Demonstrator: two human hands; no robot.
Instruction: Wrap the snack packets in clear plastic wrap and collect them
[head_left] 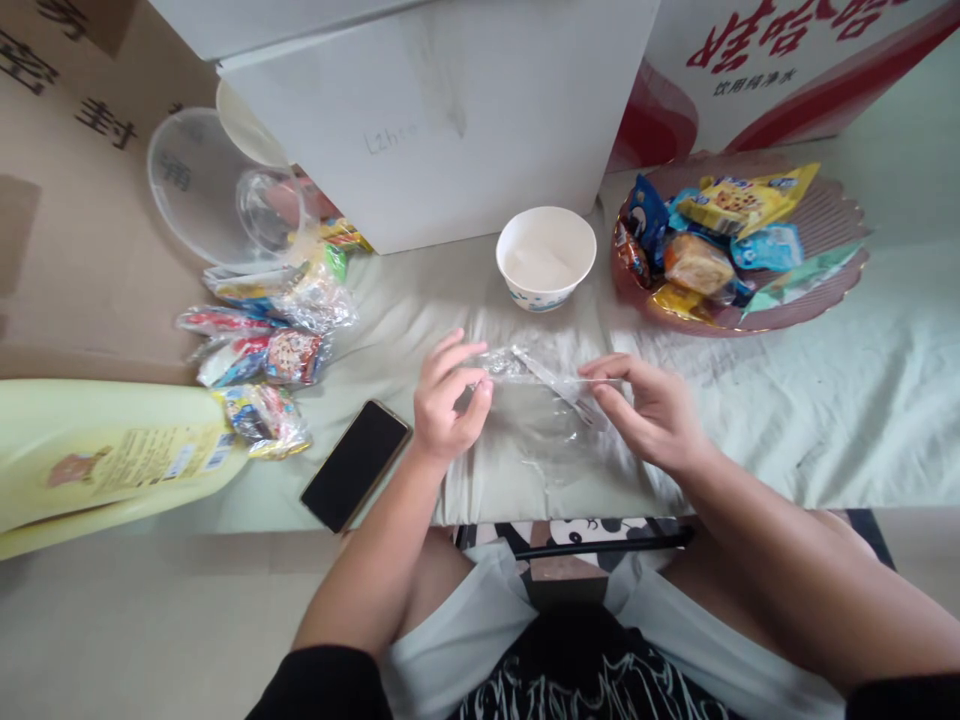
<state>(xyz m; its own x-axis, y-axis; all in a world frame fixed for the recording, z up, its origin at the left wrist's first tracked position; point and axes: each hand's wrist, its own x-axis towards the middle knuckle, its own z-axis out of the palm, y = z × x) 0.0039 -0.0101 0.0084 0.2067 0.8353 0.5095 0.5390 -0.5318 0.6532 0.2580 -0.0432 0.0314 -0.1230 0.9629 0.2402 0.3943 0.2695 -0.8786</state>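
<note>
A clear, crinkled plastic bag (536, 410) is stretched between my two hands, low over the cloth. My left hand (448, 400) pinches its left edge between thumb and fingers. At the opposite edge, my right hand (649, 410) grips the film between thumb and forefinger. A slim whitish item (551, 375) lies slantwise at the bag; whether it is inside or on top I cannot tell, and its kind is unclear. Just beyond the hands stands a white paper bowl (546, 258) with a blue pattern near its base, upright.
A pink scalloped bowl (817, 290) of wrapped snacks stands at right. To the left are snack packets (270, 330), a clear plastic tub (199, 190), a phone (356, 465) and a yellow bag (112, 450). Boxes (450, 130) wall off the back; the cloth's front edge is near my knees.
</note>
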